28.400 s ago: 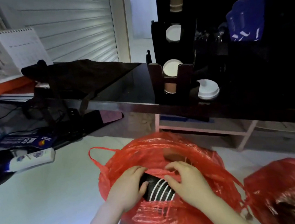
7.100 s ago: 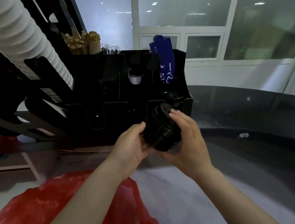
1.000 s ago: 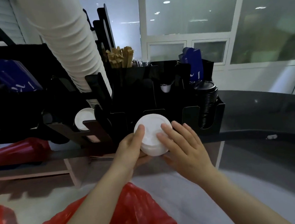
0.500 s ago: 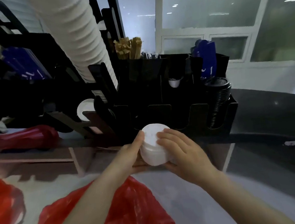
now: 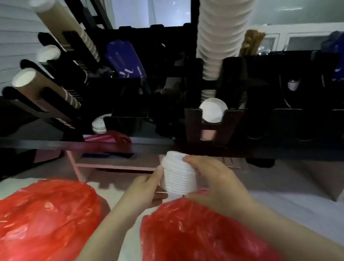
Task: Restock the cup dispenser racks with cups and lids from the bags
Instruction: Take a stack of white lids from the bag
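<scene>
**Ribbed white lids gripped over crinkled red plastic**

We held a short stack of white lids [image 5: 178, 175], its side ridged with thin plastic rims, between both hands: our left hand [image 5: 146, 190] pressed its left side, our right hand [image 5: 214, 181] curled over its top and right. It hung above a glossy, wrinkled red bag [image 5: 202, 241]; a second red bag [image 5: 36, 229] bulged at left. Behind, the black slotted rack [image 5: 241, 121] carried a tall ribbed column of white cups [image 5: 219, 27] and slanted brown cup sleeves [image 5: 47, 89].

Both hands, left [image 5: 143, 190] & right [image 5: 214, 181], are pulling the white lid stack [image 5: 177, 173] back from the rack's front slot, now upright over the red bag [image 5: 197, 240].
</scene>
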A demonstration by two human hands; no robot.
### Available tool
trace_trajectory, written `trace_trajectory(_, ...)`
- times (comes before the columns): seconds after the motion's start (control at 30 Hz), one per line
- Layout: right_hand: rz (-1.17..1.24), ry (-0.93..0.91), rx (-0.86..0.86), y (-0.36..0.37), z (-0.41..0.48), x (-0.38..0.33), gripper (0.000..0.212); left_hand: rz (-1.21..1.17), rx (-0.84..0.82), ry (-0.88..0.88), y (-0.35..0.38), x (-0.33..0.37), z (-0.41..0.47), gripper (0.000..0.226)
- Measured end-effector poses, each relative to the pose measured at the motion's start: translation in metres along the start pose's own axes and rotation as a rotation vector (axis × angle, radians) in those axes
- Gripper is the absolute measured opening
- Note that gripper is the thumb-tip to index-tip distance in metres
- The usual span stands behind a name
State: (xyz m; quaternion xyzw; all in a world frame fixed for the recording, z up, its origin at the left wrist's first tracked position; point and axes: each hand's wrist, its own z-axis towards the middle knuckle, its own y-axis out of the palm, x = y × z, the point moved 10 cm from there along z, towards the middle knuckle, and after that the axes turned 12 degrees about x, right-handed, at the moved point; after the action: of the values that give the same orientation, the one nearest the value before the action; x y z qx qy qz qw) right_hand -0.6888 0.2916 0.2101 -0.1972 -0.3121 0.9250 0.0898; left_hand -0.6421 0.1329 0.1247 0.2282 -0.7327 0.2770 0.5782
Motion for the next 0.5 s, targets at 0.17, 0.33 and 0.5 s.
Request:
trace_trajectory(0.17, 0.075, 0.118, 0.082, 0.061, 0.041, -0.058, 0.077, 0.047, -0.041, 0.128, -0.098, 0.019, 0.029, 0.033)
trace_trajectory(0.33, 0.153, 0.201, 0.245, 0.088, 0.083, -0.094, 0.074, 0.181, 0.014, 0.458, -0.171, 0.063, 0.052, 0.028)
trace_trajectory(0.5, 0.167, 0.191, 0.377, 0.093, 0.135, -0.115, 0.072, 0.308, 0.105, 0.694, -0.213, 0.092, 0.068, 0.035)
